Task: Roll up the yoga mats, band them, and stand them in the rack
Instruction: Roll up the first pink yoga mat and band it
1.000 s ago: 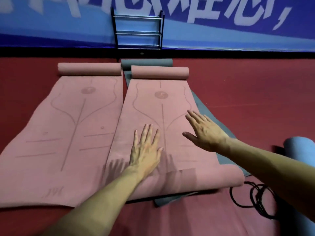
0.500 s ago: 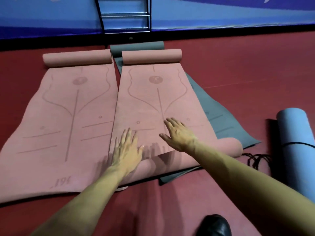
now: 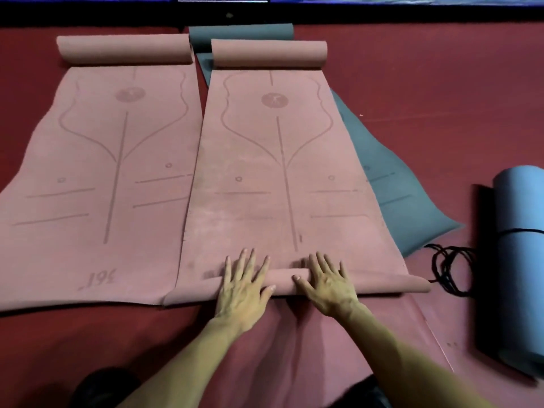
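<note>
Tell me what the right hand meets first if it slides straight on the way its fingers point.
Only flat pink mat lies ahead of the right hand; the first obstacle looks like that mat's rolled far end, though depth is hard to judge.

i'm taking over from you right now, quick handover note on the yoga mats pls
Left hand: open, flat on the near-end roll of the right-hand pink yoga mat.
Right hand: open, flat on the same roll.
That mat lies over a grey-green mat; a second pink mat lies flat to its left; loose black bands lie on the red floor, right.
Done: light blue mat rolled, banded, lying on the floor.
Left: finish this roll, band it, do the other two, stand all four in the rack, not in view.
</note>
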`<state>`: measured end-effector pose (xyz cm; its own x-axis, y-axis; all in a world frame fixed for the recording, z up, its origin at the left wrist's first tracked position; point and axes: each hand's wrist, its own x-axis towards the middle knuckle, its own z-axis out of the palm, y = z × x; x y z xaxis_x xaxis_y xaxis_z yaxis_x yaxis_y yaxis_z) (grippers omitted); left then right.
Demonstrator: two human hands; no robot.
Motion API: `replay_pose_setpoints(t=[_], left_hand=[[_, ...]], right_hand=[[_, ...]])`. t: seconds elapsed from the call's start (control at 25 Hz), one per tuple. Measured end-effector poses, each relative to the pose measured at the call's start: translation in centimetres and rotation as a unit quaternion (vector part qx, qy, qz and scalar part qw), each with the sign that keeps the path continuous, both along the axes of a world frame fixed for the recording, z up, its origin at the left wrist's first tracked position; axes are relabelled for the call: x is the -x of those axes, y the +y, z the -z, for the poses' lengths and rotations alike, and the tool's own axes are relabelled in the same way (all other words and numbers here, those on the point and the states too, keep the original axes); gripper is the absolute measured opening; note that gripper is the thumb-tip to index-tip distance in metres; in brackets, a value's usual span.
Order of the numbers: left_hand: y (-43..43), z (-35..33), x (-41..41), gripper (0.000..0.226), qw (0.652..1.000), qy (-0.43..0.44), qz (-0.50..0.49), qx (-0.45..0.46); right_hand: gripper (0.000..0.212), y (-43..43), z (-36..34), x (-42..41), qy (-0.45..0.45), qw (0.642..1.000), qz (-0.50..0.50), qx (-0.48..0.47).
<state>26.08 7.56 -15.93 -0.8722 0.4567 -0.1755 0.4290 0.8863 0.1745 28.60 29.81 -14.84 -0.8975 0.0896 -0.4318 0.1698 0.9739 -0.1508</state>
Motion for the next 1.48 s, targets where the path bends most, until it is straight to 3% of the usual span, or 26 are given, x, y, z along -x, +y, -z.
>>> replay_pose_setpoints(t=[0.2, 0.32, 0.44, 0.64, 0.8, 1.04, 1.12, 1.28, 1.48], left_hand=[[0.4, 2.8, 0.2, 0.064, 0.999, -0.036, 0.002, 0.003], [-0.1, 5.6, -0.8, 0.092, 0.997, -0.068, 0.011, 0.023], [-0.5, 7.2, -0.3, 0.115, 0.996, -0.074, 0.027, 0.049], [-0.2, 8.6, 0.6, 0.099, 0.996, -0.063, 0.042, 0.052], [-0.5, 9.2, 0.7, 0.091, 0.998, -0.031, 0.042, 0.029], [-0.6, 8.5, 2.5, 0.101, 0.999, -0.028, 0.035, -0.012], [-0.6, 7.9, 2.6, 0.1, 0.999, -0.028, 0.029, -0.033], [-1.1, 8.5, -0.4, 0.076, 0.998, 0.005, 0.05, -0.044], [-0.9, 8.0, 0.5, 0.078, 0.998, 0.012, 0.06, -0.021]], right_hand=[[0.099, 0.5, 3.2, -1.6, -0.043, 0.999, 0.0, 0.015], [0.129, 0.6, 4.7, -2.0, -0.019, 0.999, -0.036, 0.017], [0.134, 0.5, 6.5, -1.8, 0.021, 0.998, -0.054, 0.014], [0.126, 1.2, 8.7, -1.9, 0.1, 0.99, -0.096, -0.005], [0.105, 2.8, 8.7, -1.5, 0.165, 0.973, -0.16, 0.023], [0.074, 3.7, 8.8, -1.2, 0.168, 0.966, -0.196, 0.022], [0.072, 3.9, 8.2, -1.0, 0.167, 0.966, -0.198, 0.022], [0.067, 3.4, 8.2, -2.5, 0.15, 0.972, -0.176, 0.051], [0.069, 3.7, 7.3, -1.5, 0.149, 0.969, -0.184, 0.063]])
